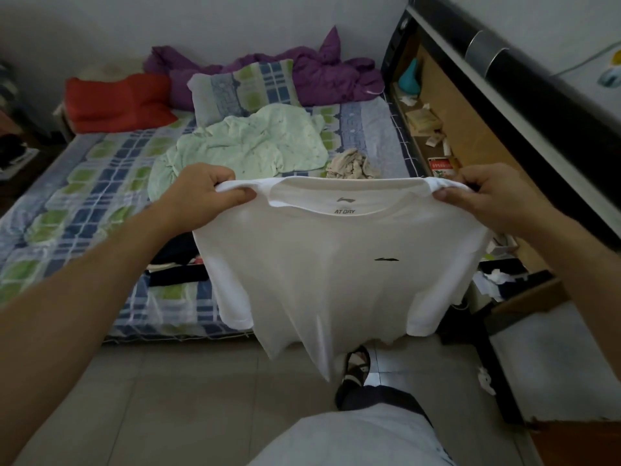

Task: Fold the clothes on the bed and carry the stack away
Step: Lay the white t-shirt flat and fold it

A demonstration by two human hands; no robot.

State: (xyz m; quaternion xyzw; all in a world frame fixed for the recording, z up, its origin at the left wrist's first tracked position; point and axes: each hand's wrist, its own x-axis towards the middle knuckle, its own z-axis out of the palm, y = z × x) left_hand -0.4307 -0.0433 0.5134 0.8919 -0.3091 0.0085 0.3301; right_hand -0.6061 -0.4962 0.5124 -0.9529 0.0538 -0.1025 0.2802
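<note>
A white T-shirt with a small black logo hangs spread out in the air over the near edge of the bed. My left hand grips its left shoulder and my right hand grips its right shoulder. The hem dangles above the floor. Behind the shirt, on the checked sheet, lie a crumpled pale green garment, a small beige bundle and a dark garment, which the shirt partly hides.
A checked pillow, a red cushion and a purple quilt sit at the bed's head. A cluttered wooden shelf with a black frame runs along the right. Grey tiled floor lies below, with my sandalled foot.
</note>
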